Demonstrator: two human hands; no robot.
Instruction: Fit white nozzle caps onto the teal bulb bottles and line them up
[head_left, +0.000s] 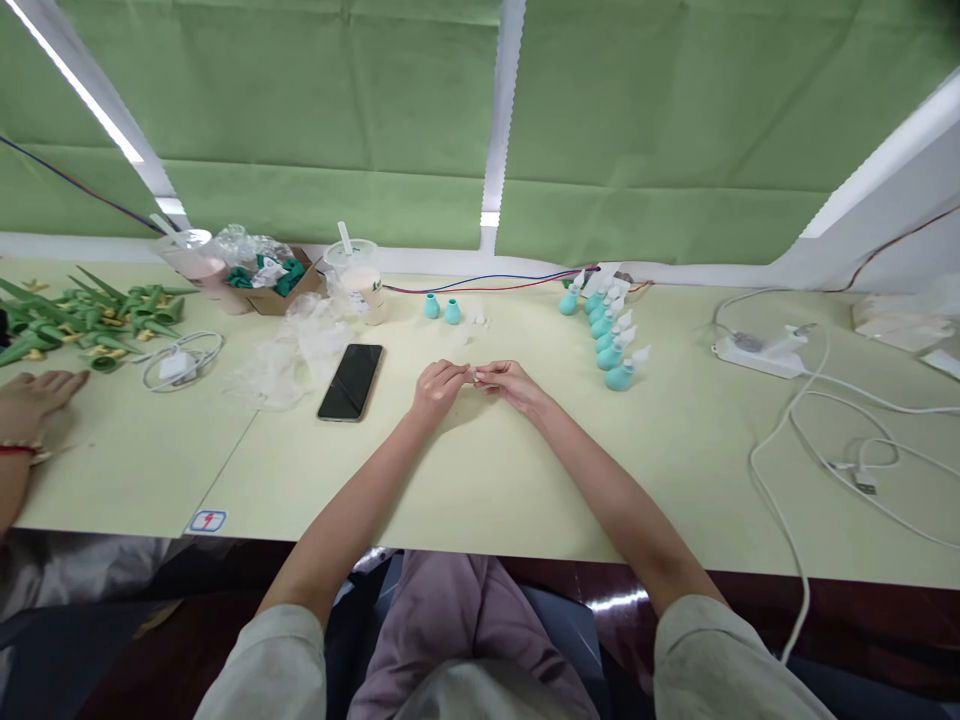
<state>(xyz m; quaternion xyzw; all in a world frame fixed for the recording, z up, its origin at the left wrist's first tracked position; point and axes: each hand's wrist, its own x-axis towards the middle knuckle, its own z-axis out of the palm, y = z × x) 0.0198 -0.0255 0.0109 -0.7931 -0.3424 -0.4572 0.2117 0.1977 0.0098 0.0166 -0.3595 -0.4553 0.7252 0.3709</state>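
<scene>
While both hands' fingers pinch a small white piece (472,375), no writing legible.

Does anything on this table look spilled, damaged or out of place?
Nothing looks spilled or damaged. The teal bulbs stand in a neat row, the phone lies flat, and both hands pinch a small white piece. Only the white cables sprawl loosely.

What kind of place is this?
Probably a small hand-assembly workbench: a row of teal bulbs with white tips, a box of teal parts, and a co-worker's hand beside green pieces.
</scene>
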